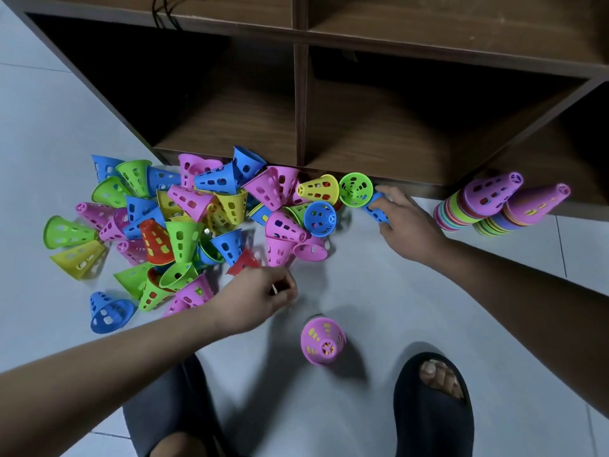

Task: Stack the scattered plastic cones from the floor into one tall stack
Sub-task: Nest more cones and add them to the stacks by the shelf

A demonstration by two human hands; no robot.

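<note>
Scattered cones (184, 222), in blue, green, pink, yellow and red, lie in a loose pile on the floor (362, 291), left of centre and against the foot of the shelf unit (298, 103). The left hand (260, 293) is at the pile's near edge with its fingers curled, just beside a red cone (242, 262); I cannot tell whether it holds anything. A lone pink cone (323, 339) stands apart, nearer the feet, between the two arms. The right hand (407, 225) is well apart from the left, at the pile's right end, with fingers and thumb closed round a blue cone (377, 209). Further right, beyond that hand, two pink-topped stacks (474, 206) stand side by side at the shelf's base.
</note>
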